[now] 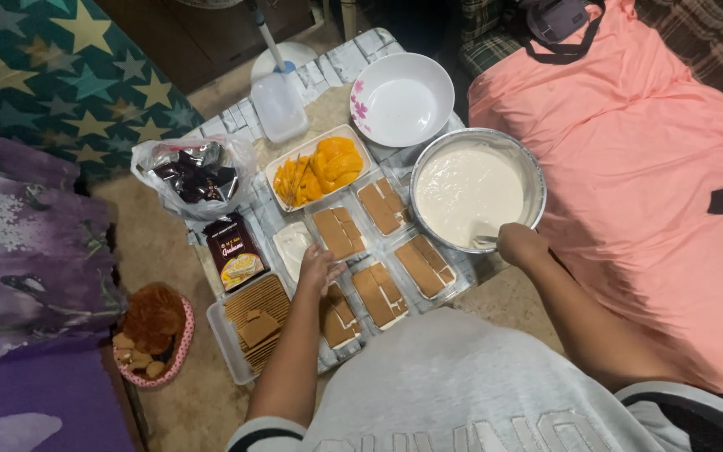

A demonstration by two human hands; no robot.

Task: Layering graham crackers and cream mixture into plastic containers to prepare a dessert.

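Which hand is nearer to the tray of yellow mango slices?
Left. The left hand rests among the cracker-lined tubs just below the mango tray. The right hand is off to its right, at the metal bowl of cream.

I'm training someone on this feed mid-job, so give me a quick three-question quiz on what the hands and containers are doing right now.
1. True or false: the right hand is at the rim of the metal bowl of white cream.
2. What does the left hand rest over? A) the mango tray B) a clear tub lined with crackers C) the white bowl
3. Fill in: the tray beside the white bowl holds sliced ____ fruit.

Key: 1 true; 2 B; 3 yellow-orange (mango-like).
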